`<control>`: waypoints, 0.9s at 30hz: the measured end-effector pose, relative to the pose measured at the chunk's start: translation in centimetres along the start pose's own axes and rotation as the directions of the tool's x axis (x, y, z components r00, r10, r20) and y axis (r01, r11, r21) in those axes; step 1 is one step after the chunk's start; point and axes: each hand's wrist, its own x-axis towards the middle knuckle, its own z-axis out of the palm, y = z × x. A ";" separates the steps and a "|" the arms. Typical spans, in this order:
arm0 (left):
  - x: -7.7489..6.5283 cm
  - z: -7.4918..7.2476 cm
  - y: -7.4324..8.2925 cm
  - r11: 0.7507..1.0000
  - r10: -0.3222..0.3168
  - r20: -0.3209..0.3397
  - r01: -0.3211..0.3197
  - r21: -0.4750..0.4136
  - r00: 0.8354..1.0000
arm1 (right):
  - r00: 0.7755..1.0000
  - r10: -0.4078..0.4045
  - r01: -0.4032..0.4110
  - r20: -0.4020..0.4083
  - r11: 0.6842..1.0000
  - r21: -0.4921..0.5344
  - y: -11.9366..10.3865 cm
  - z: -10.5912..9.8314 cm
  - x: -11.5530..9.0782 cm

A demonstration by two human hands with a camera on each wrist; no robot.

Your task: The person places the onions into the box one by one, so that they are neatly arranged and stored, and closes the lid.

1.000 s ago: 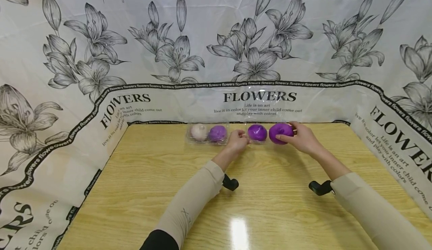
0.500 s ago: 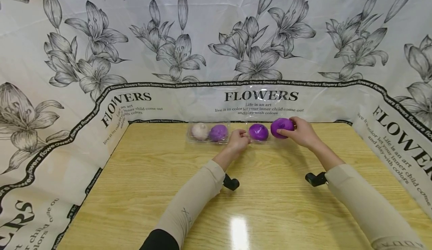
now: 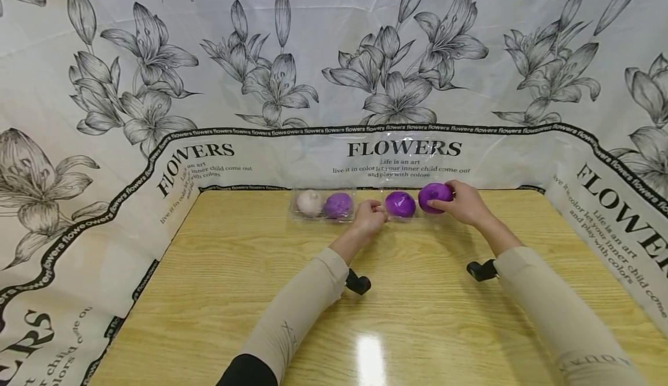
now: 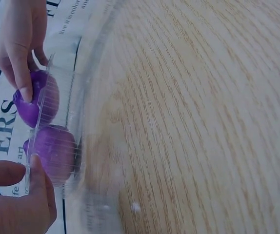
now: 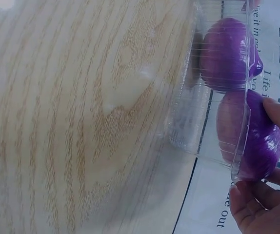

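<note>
My right hand grips a purple onion with a small nub on top. In the right wrist view the lower part of this onion shows through the wall of a clear plastic box, and the fingertips are right at the rim. My left hand pinches the front rim of this box between thumb and finger, as the left wrist view shows. Another purple onion sits in the box's left half, beside the held one. The clear lid stands raised at the back.
Left of my left hand stands a second clear plastic box, holding a whitish onion and a purple onion. Behind the wooden table hangs a flower-print cloth. Black wrist mounts project beneath the sleeves.
My right hand has lifted the onion slightly up and back, then stayed there while its forearm swung inward. My left hand keeps its pinch on the box rim.
</note>
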 end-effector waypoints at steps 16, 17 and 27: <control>0.1 0.1 -0.1 1.000 0.004 -0.014 -0.004 0.007 1.000 | 0.997 -0.078 0.077 -0.018 0.995 -0.059 0.9 1.1 1.7; 0.1 0.1 -0.1 1.000 0.004 -0.017 -0.004 0.010 1.000 | 0.996 -0.081 0.079 -0.022 0.995 -0.065 0.9 1.2 1.7; 0.1 0.2 -0.1 0.999 -0.001 -0.043 0.003 0.039 0.999 | 1.000 -0.027 0.027 0.001 0.994 -0.107 0.4 1.9 1.3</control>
